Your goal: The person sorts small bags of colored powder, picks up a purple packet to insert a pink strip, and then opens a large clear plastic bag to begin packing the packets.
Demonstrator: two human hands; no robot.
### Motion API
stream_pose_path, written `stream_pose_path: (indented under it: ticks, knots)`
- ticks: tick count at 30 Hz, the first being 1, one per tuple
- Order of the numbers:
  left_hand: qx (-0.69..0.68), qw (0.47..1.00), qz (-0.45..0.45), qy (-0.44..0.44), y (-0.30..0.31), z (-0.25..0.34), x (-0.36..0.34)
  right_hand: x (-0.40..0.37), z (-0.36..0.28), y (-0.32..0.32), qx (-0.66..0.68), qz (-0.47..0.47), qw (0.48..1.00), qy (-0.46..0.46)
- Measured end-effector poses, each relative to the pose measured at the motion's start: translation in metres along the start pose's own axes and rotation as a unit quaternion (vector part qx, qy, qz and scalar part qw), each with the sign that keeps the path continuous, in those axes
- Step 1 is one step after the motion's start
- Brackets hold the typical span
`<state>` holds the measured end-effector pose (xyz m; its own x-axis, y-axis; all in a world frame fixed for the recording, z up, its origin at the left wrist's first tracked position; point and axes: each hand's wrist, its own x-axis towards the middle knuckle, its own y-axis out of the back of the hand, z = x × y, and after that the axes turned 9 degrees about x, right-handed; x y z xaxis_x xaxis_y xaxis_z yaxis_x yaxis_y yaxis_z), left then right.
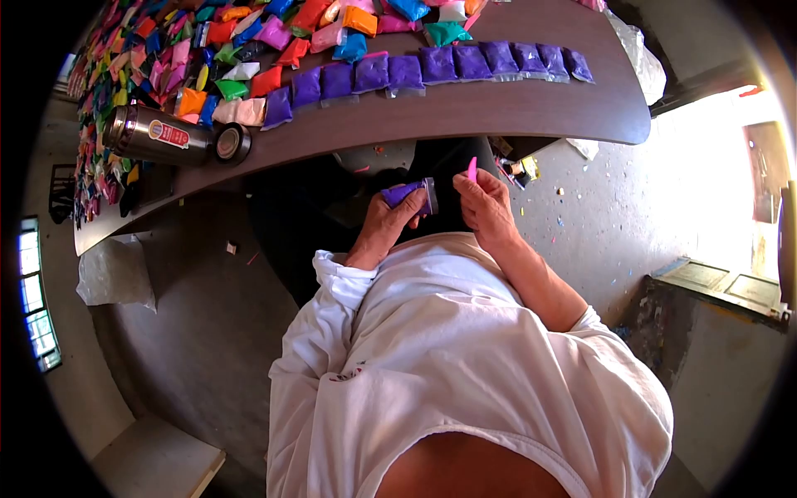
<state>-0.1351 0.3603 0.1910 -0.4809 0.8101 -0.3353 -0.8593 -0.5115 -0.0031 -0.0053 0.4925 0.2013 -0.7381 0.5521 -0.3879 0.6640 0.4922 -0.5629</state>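
Gripping a purple packet (408, 195) over your lap, your left hand (382, 231) has its fingers curled round it; your right hand (487, 209) pinches a pink sliver (472, 169). On the brown worktop (498, 109), the steel flask (141, 133) bears an unreadable red label (168, 133).

Loose white shirt (465, 373), pretty wrinkly, fills the frame from about 4 to 8 o'clock. The left sleeve (332, 278) is long, its cuff rolled back in a chunky fold just short of the left grip (383, 231). The right sleeve (594, 324), toward 3 o'clock, ends around the elbow. A tiny dark mark (347, 375) sits on the fabric at 8 o'clock-ish.
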Motion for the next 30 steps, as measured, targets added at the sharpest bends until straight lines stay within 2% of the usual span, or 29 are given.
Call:
stream_pose_path:
  ticks: [5,7,8,10,20,22,26,28,30]
  knots:
    - [-0.008,1.0,-0.003,-0.003,0.002,0.001,0.0,0.004,0.001,0.004,0.098,0.033,0.994,-0.034]
    - [-0.011,1.0,-0.012,-0.011,0.002,0.001,0.0,0.002,-0.001,0.001,-0.047,0.008,0.999,-0.003]
    - [-0.011,1.0,-0.013,-0.011,0.001,0.001,0.0,0.002,0.0,-0.002,-0.047,0.009,0.999,-0.003]
    - [0.02,1.0,-0.01,-0.01,0.0,0.002,-0.001,0.003,0.002,-0.01,-0.094,-0.048,0.994,0.042]
    - [-0.012,1.0,-0.026,0.0,0.002,0.0,0.001,0.014,0.009,0.003,-0.118,-0.038,0.992,0.031]
    - [0.005,1.0,-0.025,-0.001,0.002,-0.001,0.001,0.013,0.008,0.005,-0.025,-0.071,0.997,-0.005]
    - [0.004,1.0,-0.022,0.003,0.002,-0.001,0.001,0.01,0.008,-0.003,-0.033,-0.06,0.998,-0.01]
    - [0.008,1.0,-0.029,-0.001,0.003,-0.003,0.001,0.014,0.019,-0.005,-0.141,-0.061,0.979,0.133]
    - [0.005,0.999,-0.032,-0.002,0.003,-0.003,0.001,0.016,0.022,-0.003,-0.138,-0.046,0.98,0.137]
